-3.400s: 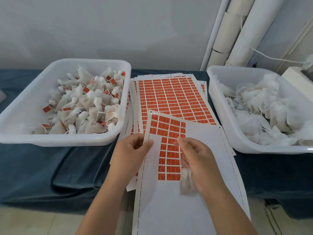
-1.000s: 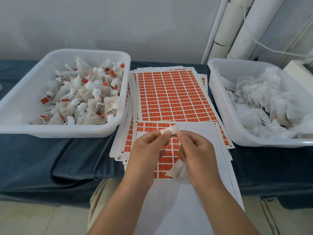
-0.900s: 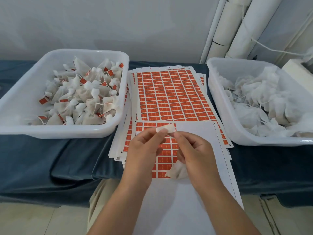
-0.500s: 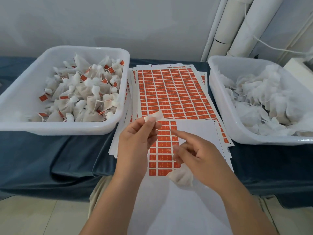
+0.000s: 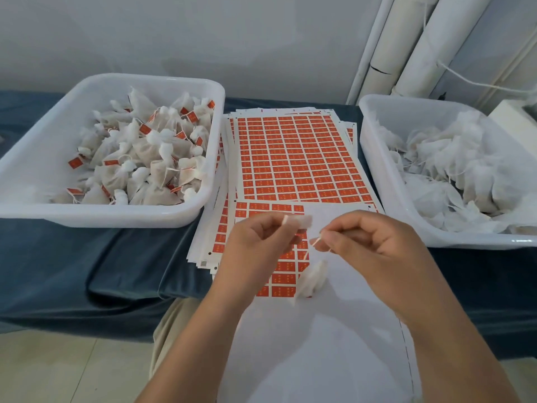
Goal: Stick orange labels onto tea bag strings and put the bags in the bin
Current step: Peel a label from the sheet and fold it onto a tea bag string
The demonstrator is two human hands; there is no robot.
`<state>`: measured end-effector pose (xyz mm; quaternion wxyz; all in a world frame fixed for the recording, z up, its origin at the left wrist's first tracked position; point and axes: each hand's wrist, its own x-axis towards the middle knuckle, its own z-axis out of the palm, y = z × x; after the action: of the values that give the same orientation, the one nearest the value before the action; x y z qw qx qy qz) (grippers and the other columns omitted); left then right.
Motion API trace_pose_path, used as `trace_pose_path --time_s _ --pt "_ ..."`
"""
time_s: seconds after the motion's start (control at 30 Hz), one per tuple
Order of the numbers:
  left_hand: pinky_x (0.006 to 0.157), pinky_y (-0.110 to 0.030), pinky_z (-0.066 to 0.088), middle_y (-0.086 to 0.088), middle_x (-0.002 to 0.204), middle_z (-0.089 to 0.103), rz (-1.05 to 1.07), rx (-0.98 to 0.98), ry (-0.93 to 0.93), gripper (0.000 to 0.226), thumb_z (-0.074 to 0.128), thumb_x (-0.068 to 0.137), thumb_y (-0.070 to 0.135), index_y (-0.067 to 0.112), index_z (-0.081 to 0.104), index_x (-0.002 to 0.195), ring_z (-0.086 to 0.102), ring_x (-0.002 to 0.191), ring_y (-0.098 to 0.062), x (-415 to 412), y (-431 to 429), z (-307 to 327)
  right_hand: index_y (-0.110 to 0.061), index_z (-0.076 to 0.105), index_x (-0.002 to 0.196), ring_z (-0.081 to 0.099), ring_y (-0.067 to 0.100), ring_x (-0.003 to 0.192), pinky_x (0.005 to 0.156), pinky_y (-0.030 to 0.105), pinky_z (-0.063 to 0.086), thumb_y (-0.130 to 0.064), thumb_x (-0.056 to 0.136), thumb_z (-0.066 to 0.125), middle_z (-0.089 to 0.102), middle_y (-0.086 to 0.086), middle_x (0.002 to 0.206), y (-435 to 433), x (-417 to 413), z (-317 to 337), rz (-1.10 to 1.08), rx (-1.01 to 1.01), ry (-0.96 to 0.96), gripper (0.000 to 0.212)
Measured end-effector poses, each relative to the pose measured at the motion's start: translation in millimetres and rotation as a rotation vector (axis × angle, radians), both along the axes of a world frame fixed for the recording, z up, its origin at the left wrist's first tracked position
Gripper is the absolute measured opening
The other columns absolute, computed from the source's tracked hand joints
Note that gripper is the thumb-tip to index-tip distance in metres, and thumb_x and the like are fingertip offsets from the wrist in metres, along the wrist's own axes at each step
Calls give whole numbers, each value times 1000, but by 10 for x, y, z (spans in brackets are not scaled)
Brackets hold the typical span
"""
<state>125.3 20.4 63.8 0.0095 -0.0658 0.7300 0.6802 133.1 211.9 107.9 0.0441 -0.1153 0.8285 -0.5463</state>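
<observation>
White-backed, one label is pinched in my left hand, just beside my right hand, which pinches one string. One tea bag dangles below that grip. Two bins flank my hands: the left bin holds labelled bags, the right bin plain ones.

You're at a hand-packing workbench. The left bin holds tagged tea bags, the right bin untagged ones, stacked orange label sheets between them. Blue cloth under it all, bare wall behind, white pipes upper right.
</observation>
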Motion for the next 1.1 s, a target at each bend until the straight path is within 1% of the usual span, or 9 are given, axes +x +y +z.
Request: trace_pose_path --time_s 0.1,0.23,0.37,0.57,0.63,0.73,0.8,0.93,1.1 --pt "77 -21 62 16 92 80 -149 -15 10 13 70 99 43 40 82 94 77 91 -4 6 63 4 -38 74 100 77 10 95 88 35 57 -43 90 71 81 -10 95 -26 -23 -21 -26 -72 25 11" --pt "90 -34 62 13 97 81 -171 52 -14 11 71 100 39 36 81 97 78 97 -10 0 122 -20 -35 74 108 77 18 101 95 44 57 -49 87 72 81 -2 100 -49 -60 -83 -111 -235 12 25" --pt "96 -43 62 15 99 80 -164 29 10 12 68 101 39 37 79 98 76 99 -11 6 193 -30 -42 72 115 75 13 100 90 39 54 -54 84 73 80 -6 108 -61 -86 -111 -162 -301 -42 33" --pt "92 -34 61 14 100 80 -133 81 50 15 61 106 36 29 75 106 78 97 -9 8 289 -18 -48 72 115 73 5 107 84 20 60 -46 91 70 80 -13 106 -76 -26 -43 -111 -212 26 25" --pt "88 -33 62 13 97 81 -129 91 41 16 62 106 33 27 77 104 80 91 -11 9 305 -30 -51 71 116 72 2 108 87 9 54 -49 89 68 78 -19 107 -91 -15 -18 -122 -146 74 27" --pt "81 -29 63 10 96 82 -156 100 27 18 63 106 29 28 80 102 81 87 -15 10 296 -49 -50 70 118 72 2 109 89 25 60 -52 88 65 77 -22 109 -113 -27 -3 -132 -122 86 31" --pt "76 -23 62 8 97 82 -192 115 11 20 62 106 27 27 82 102 81 87 -16 21 280 -42 -47 71 117 72 3 109 93 32 58 -43 94 67 78 -21 108 -109 -47 -23 -124 -154 67 23" --pt "81 -36 66 5 99 83 -253 118 -1 23 61 105 30 27 83 101 80 87 -17 49 269 -38 -38 75 113 75 3 102 77 11 57 -26 101 67 80 -16 106 -73 -91 -61 -120 -226 34 19" --pt "87 -36 62 4 98 83 -257 105 10 22 62 105 30 21 81 104 80 87 -19 52 229 -41 -42 73 111 72 0 107 86 4 47 -32 100 66 80 -17 104 -39 -108 -64 -107 -168 63 16"
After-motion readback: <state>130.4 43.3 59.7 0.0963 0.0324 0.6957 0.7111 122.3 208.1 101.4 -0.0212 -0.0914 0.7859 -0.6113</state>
